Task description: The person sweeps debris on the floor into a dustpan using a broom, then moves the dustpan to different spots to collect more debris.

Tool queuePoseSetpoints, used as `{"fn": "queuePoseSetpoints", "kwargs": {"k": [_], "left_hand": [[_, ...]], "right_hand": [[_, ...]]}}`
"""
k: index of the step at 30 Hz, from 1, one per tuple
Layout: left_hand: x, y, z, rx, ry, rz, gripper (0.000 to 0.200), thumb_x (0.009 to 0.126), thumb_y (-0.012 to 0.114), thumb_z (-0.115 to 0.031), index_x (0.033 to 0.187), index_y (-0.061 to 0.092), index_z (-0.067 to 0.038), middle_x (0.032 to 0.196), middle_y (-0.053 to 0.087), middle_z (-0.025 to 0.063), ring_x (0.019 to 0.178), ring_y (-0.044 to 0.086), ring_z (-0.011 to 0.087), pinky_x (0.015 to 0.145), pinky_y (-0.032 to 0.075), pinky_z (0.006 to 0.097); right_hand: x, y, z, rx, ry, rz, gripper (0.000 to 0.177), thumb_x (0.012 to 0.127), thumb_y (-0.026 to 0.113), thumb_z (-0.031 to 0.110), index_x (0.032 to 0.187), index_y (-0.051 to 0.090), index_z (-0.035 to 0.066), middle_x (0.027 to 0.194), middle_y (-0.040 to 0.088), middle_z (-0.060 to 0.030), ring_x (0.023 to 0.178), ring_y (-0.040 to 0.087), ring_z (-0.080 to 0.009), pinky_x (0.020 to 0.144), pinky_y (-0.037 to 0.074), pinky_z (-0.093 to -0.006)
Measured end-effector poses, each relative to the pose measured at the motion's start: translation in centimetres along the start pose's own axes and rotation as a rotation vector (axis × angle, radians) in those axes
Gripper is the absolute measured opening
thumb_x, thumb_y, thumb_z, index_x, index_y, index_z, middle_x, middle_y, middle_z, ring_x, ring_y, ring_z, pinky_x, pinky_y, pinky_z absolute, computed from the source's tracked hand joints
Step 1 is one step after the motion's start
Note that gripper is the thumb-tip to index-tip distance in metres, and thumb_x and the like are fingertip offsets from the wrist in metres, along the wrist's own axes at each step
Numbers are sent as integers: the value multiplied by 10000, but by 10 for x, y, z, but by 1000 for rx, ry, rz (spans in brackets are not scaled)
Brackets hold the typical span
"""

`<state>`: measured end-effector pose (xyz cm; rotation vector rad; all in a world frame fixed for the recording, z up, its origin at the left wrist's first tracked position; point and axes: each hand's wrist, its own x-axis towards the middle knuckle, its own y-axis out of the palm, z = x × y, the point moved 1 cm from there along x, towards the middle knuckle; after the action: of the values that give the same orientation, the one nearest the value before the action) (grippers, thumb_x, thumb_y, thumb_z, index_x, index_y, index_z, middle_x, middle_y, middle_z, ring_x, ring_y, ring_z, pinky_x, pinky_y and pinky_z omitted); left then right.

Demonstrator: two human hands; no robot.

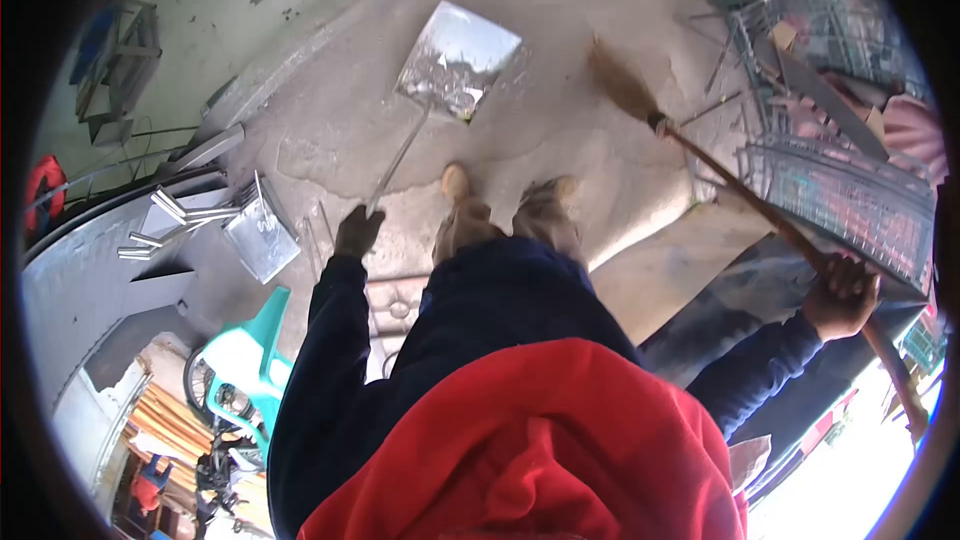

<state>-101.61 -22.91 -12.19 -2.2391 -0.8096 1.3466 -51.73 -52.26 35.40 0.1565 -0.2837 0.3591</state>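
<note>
My left hand (357, 232) grips the thin metal handle of a long dustpan (458, 60), whose shiny tray rests on the concrete floor ahead of my feet and holds some debris. Over on the right, my right hand (842, 297) is closed around the brown wooden stick of a broom (622, 86); its bristle head touches the floor just right of the dustpan. Both sleeves are dark blue, and a red hood hangs at my chest.
Wire mesh crates (850, 202) and scrap stand at the right. Metal sheets and cut profiles (255, 230) lie on the left beside a teal plastic chair (250, 355). A grey slab (670, 270) lies by my right foot.
</note>
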Motion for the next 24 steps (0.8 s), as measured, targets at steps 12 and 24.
{"fn": "queuePoseSetpoints", "kwargs": {"k": [12, 24], "left_hand": [[0, -69, -61, 106, 91, -38, 468, 899, 487, -480, 896, 614, -29, 843, 623, 207, 832, 596, 376, 730, 434, 444], [-2, -120, -20, 266, -31, 157, 475, 889, 483, -461, 880, 577, 4, 834, 611, 211, 843, 582, 392, 731, 429, 450]], "right_hand": [[-15, -41, -4, 58, 71, -112, 311, 813, 508, 203, 557, 339, 154, 502, 269, 26, 488, 279, -128, 607, 301, -341], [-18, -71, -9, 122, -3, -41, 298, 799, 490, 197, 548, 334, 155, 494, 264, 27, 482, 272, -124, 591, 291, -333]]}}
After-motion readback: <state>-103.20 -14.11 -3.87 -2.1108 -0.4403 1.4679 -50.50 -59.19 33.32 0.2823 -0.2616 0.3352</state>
